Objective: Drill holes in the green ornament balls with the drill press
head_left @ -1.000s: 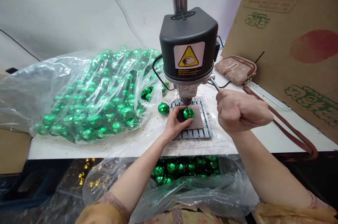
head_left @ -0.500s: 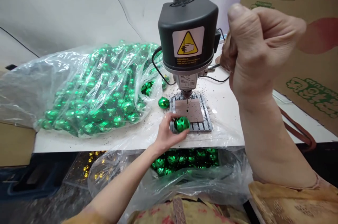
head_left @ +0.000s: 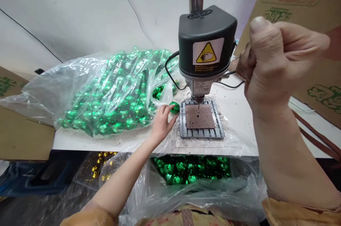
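My left hand [head_left: 162, 123] reaches toward a shiny green faceted ball [head_left: 175, 107] beside the drill press base. Its fingers are apart, with the fingertips at the ball's left edge; whether they touch it I cannot tell. Raised at the right, my right hand [head_left: 274, 59] is closed around the drill press handle [head_left: 231, 73], most of which the fingers hide. The drill press [head_left: 207, 44] has a black head with a yellow warning label. Under its bit [head_left: 198, 105], a brown board [head_left: 205, 121] with a small dark hole lies on the slotted metal base [head_left: 221, 132].
A large clear bag [head_left: 106, 94] full of green balls lies on the white table [head_left: 80, 144]. Below the front edge, another plastic bag holds more green balls [head_left: 183, 169]. Gold balls [head_left: 97, 165] sit lower left. Cardboard boxes [head_left: 23, 133] flank both sides. Dark shavings surround the base.
My left hand has let go of the ball it held over the base and moved left to another ball. My right hand keeps its grip. The camera view has shifted.
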Tool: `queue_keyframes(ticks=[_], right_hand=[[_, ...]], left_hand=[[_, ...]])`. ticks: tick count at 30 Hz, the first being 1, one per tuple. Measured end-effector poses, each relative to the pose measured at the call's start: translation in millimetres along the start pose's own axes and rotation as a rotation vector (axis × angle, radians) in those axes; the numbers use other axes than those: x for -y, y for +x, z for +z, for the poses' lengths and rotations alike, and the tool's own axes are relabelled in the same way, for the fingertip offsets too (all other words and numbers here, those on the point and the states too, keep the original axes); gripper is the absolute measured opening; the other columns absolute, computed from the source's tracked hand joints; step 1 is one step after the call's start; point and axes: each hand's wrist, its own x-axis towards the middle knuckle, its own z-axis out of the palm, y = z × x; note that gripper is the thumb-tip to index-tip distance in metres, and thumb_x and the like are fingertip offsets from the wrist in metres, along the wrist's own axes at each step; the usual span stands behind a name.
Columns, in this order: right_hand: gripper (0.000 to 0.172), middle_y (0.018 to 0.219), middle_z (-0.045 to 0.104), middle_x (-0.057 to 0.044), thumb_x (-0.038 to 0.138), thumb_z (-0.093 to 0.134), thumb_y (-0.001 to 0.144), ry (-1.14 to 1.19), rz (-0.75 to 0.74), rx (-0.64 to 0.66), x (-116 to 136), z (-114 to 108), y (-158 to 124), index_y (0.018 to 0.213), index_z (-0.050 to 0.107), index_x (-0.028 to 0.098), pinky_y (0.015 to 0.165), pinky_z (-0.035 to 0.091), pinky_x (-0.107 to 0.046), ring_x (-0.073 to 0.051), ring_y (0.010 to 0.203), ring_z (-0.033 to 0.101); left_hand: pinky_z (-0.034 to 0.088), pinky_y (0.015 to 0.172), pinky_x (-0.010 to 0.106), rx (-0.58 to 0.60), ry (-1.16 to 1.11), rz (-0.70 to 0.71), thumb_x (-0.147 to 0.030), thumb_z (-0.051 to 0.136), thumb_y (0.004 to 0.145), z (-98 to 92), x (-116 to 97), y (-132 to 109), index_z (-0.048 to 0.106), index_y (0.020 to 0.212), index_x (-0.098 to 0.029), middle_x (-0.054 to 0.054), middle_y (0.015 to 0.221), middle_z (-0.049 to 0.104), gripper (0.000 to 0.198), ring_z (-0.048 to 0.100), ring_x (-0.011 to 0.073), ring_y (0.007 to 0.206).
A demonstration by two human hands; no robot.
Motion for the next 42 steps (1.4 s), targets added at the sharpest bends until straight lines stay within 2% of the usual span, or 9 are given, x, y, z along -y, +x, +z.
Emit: queue_keyframes(ticks=[3,5,7,10,13,17,24,34,42], right_hand=[[0.047,0.039,0.032,0.005,0.023,0.065,0.085,-0.006,0.025,-0.011,1.6,0.6,-1.1,0.045,0.039,0.018,0.042,0.021,-0.028,-0.003,0.037,0.03],[0.048,0.04,0.031,0.005,0.023,0.065,0.085,-0.015,0.042,-0.015,3.6,1.3,-1.8,0.046,0.037,0.017,0.043,0.021,-0.027,-0.003,0.038,0.03],[0.049,0.04,0.031,0.006,0.023,0.064,0.086,-0.012,0.052,-0.014,5.3,1.9,-2.2,0.046,0.036,0.017,0.044,0.022,-0.026,-0.003,0.04,0.031],[0.05,0.04,0.031,0.006,0.023,0.064,0.086,0.013,0.045,0.007,5.8,1.9,-1.9,0.045,0.036,0.017,0.044,0.022,-0.026,-0.002,0.04,0.031],[0.05,0.041,0.029,0.006,0.024,0.065,0.086,0.018,0.036,0.007,5.4,1.7,-1.4,0.045,0.036,0.017,0.045,0.021,-0.026,-0.002,0.04,0.031],[0.049,0.041,0.029,0.006,0.023,0.064,0.086,0.014,0.039,0.004,6.2,2.3,-1.6,0.046,0.037,0.017,0.045,0.02,-0.026,-0.003,0.04,0.032],[0.05,0.042,0.028,0.006,0.03,0.064,0.087,-0.013,0.021,0.02,4.1,2.2,-1.6,0.047,0.036,0.019,0.042,0.019,-0.029,-0.003,0.039,0.026],[0.049,0.043,0.03,0.007,0.026,0.057,0.091,-0.11,0.05,0.047,10.4,0.4,-1.5,0.047,0.036,0.017,0.043,0.021,-0.026,-0.001,0.038,0.029],[0.049,0.043,0.032,0.007,0.024,0.058,0.09,-0.124,0.074,0.038,14.3,1.6,-1.2,0.047,0.036,0.016,0.045,0.022,-0.026,0.0,0.039,0.031]], left_hand=[[0.051,0.089,0.038,0.104,-0.016,-0.092,-0.022,0.069,0.083,17.7,17.4,33.3,0.061,0.129,-0.024,0.008,0.111,0.057,0.047,0.062,0.0245,0.098],[0.052,0.087,0.037,0.163,-0.088,-0.11,-0.017,0.069,0.078,24.8,23.3,40.5,0.066,0.121,-0.023,0.007,0.11,0.055,0.043,0.062,0.0216,0.093],[0.053,0.083,0.034,0.135,-0.225,-0.141,-0.018,0.069,0.078,25.9,22.5,39.6,0.067,0.117,-0.022,0.007,0.112,0.054,0.039,0.061,0.0194,0.092],[0.055,0.07,0.03,0.066,-0.617,-0.321,-0.035,0.06,0.088,19.1,10.2,32.9,0.064,0.12,-0.023,0.009,0.113,0.059,0.034,0.063,0.0164,0.083],[0.054,0.06,0.03,0.121,-1.038,-0.525,-0.048,0.051,0.094,10.7,-7.8,28.0,0.057,0.125,-0.022,0.01,0.105,0.067,0.041,0.065,0.0163,0.071],[0.053,0.062,0.029,0.234,-1.272,-0.598,-0.047,0.068,0.085,8.5,-25.2,24.8,0.052,0.13,-0.026,0.007,0.104,0.069,0.052,0.068,0.0158,0.072],[0.048,0.054,0.023,0.235,-1.052,-0.511,-0.045,0.085,0.071,28.2,-30.2,25.5,0.054,0.121,-0.018,0.003,0.094,0.066,0.064,0.062,0.0104,0.064],[0.05,0.07,0.026,0.208,-0.942,-0.411,-0.043,0.085,0.072,48.4,-31.6,32.7,0.06,0.118,-0.016,0.005,0.099,0.067,0.059,0.062,0.0143,0.081],[0.047,0.064,0.027,0.185,-0.681,-0.273,-0.033,0.083,0.072,58.8,-40.6,29.0,0.059,0.123,-0.018,0.003,0.093,0.067,0.058,0.057,0.014,0.071]])
